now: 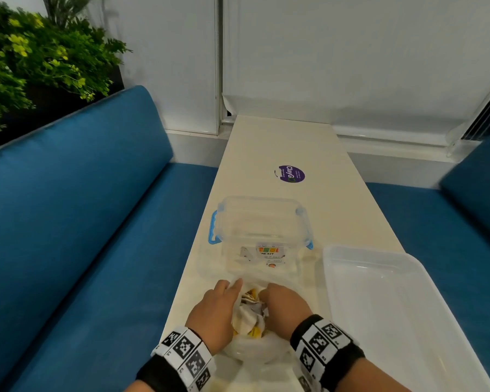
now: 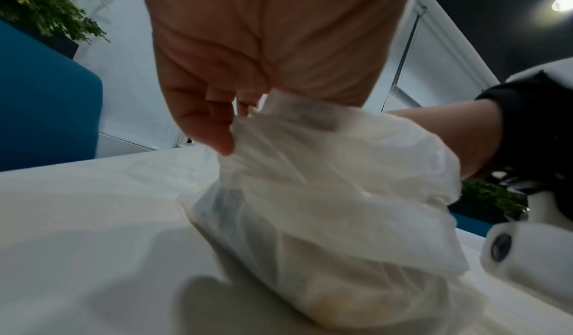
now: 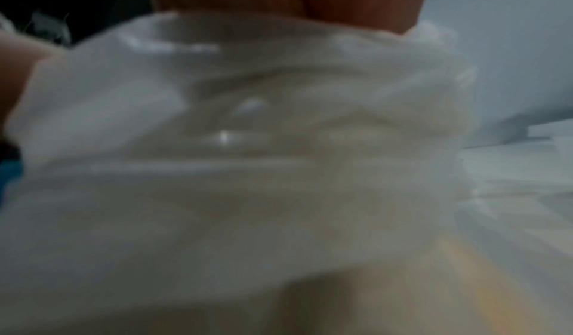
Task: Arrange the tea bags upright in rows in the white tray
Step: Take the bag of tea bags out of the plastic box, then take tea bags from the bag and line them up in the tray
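A thin white plastic bag [image 1: 252, 349] sits on the narrow table's near end with tea bags [image 1: 251, 315] showing through its mouth, white with yellow bits. My left hand [image 1: 215, 309] grips the bag's left edge; in the left wrist view its fingers [image 2: 204, 119] pinch the plastic bag [image 2: 325, 181]. My right hand [image 1: 285, 302] has its fingers curled into the right side of the mouth. The right wrist view is blurred and filled by the plastic bag [image 3: 248, 156]. The white tray [image 1: 402, 315] lies to the right with nothing in it.
A clear lidded box [image 1: 262, 236] with blue latches stands just beyond the bag. A purple round sticker [image 1: 291, 174] lies farther up the table [image 1: 280, 142]. Blue benches [image 1: 82, 222] flank both sides; plants [image 1: 34, 58] sit at far left.
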### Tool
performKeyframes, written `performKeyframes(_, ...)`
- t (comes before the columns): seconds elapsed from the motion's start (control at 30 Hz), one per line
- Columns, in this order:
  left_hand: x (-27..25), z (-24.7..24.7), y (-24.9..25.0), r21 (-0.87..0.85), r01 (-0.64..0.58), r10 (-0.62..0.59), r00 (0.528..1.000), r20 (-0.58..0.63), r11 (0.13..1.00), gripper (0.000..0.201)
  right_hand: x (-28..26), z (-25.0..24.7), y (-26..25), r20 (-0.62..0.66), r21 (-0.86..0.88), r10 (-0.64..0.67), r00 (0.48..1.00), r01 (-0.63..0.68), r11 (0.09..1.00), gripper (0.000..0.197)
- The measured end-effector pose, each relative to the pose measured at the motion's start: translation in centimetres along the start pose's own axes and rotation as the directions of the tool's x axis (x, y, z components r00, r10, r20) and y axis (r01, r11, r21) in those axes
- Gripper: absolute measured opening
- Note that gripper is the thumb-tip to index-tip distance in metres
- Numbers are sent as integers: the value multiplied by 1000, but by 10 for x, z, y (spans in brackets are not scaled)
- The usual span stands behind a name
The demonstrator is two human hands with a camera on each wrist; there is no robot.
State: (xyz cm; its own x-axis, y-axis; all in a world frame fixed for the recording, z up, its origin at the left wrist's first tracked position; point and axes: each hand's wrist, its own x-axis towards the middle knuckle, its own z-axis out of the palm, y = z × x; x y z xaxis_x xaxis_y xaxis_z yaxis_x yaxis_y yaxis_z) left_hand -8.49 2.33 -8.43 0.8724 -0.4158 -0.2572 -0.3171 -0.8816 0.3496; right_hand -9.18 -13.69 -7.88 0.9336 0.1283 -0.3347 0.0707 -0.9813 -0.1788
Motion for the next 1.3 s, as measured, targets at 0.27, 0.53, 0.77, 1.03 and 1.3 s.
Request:
performKeyframes(0.27, -3, -1, -3, -44, 28, -29, 999, -29, 999, 76, -19, -38, 19, -170, 497, 17, 985, 71, 865, 22)
performKeyframes(0.53, -15, -56, 51, -876, -93, -285, 925, -252, 473, 22, -64, -126, 44, -344, 631, -147, 927, 345, 695, 29)
performKeyframes(0.77, 11, -42, 145, -940, 114, 57, 993, 101, -321, 59, -91, -155, 75, -364, 628, -276, 890, 453, 633, 26)
performKeyframes(1.03, 26, 6, 207, -763, 199, 130, 980, 151, -614, 45, -97, -96, 120, -339, 347, -226, 913, 345, 872, 62)
performKeyframes(1.3, 37, 35, 226, -740, 266, 179, 964, 197, -617, 42, -109, -81, 165, -307, 322, -216, 927, 314, 893, 91)
